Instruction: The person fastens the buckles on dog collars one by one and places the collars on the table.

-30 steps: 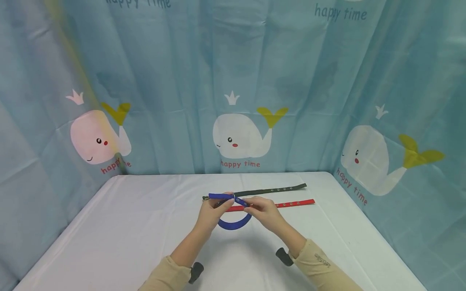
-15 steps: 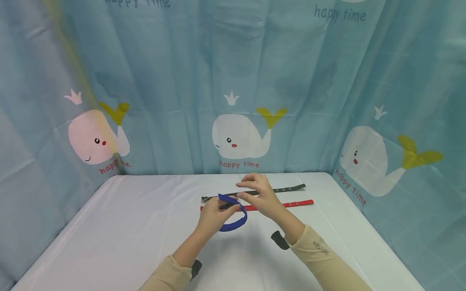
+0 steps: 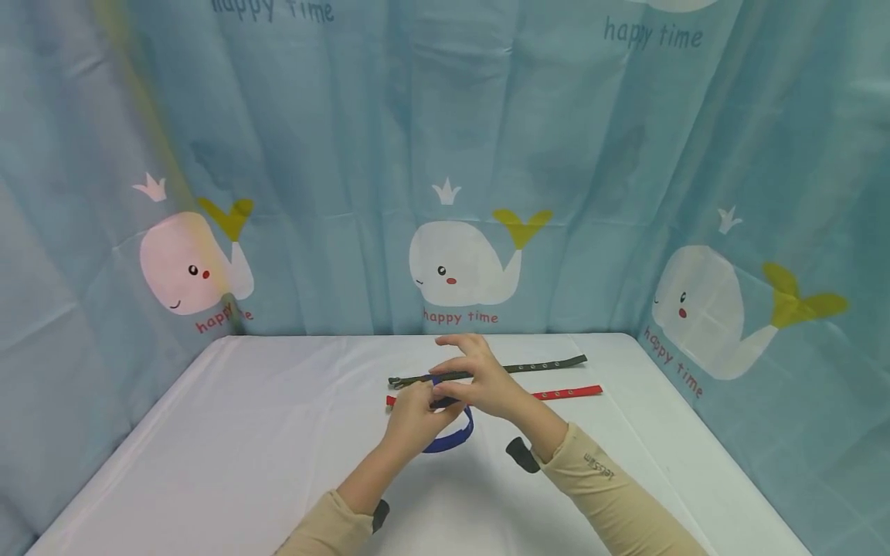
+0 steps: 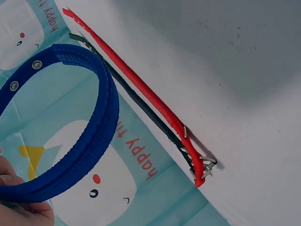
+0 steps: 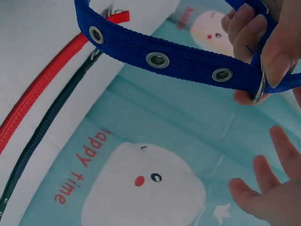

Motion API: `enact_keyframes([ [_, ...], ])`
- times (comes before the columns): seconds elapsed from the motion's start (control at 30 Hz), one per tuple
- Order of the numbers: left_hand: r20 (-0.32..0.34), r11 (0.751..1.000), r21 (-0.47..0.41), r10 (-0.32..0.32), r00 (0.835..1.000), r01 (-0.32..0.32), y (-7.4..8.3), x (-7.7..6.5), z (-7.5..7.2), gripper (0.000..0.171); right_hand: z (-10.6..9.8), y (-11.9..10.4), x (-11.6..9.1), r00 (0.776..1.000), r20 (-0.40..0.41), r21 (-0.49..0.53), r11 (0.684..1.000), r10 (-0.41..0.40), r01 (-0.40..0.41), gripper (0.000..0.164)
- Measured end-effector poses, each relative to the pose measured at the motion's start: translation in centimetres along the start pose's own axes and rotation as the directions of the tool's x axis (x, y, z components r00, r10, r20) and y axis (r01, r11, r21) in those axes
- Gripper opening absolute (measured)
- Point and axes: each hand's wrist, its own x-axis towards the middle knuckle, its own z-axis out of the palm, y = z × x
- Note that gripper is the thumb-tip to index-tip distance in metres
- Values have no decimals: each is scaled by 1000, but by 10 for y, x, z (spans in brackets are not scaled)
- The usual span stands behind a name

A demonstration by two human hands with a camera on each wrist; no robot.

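In my left hand (image 3: 413, 421) I grip a blue webbing collar (image 3: 450, 442), its band bent into an upright loop. Seen from the right wrist, the strap's metal eyelets (image 5: 157, 60) lead to a metal loop (image 5: 260, 87), where fingers crowd around the webbing. My right hand (image 3: 487, 382) reaches across beside the left, several fingers spread apart, its thumb overlapping the left hand near the collar's tail. Behind lie a red collar (image 3: 566, 393) and a dark green collar (image 3: 535, 367), both stretched flat.
A white cloth covers the table (image 3: 264, 448). Blue curtains (image 3: 334, 255) printed with whales hang behind it and at both sides. The red collar's metal buckle (image 4: 207, 162) is at its left end.
My right hand let go of the blue strap and lifted off with spread fingers, then came left over the left hand. The left hand kept its grip as the loop turned.
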Motion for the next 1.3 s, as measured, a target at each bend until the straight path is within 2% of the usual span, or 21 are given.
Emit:
enact_keyframes([
  [0.13, 9, 1000, 3, 14, 1000, -14, 0, 0, 1, 8, 0, 0, 0, 1000, 13, 10, 1000, -4, 4, 14],
  [0.23, 26, 1000, -13, -2, 1000, 2, -1, -1, 1, 12, 0, 1, 0, 1000, 0, 54, 998, 21, -21, 12],
  [0.43, 97, 994, -46, -93, 991, 97, 0, -1, -1, 25, -5, 1, 0, 992, -82, 165, 983, 100, -85, 12],
  [0.57, 150, 984, -91, -136, 979, 151, 2, -1, -2, 27, -11, 1, 2, 972, -141, 285, 948, 188, -142, 15],
  [0.7, 132, 969, -135, -190, 973, 207, 4, -1, -3, 27, -12, 1, 1, 958, -150, 380, 909, 243, -171, 19],
  [0.83, 110, 962, -145, -215, 970, 229, 3, -2, -4, 24, -9, 2, -3, 971, -145, 323, 936, 192, -137, 24],
  [0.93, 107, 965, -142, -207, 972, 221, 3, -3, -4, 25, -6, 0, -5, 977, -128, 293, 948, 170, -126, 27],
  [1.13, 112, 960, -164, -209, 972, 225, 2, -4, -5, 29, -3, 0, -10, 975, -64, 363, 915, 214, -177, 21],
  [1.3, 127, 966, -167, -180, 976, 199, 1, -3, -5, 30, -2, 2, -12, 976, -87, 411, 900, 199, -146, 20],
])
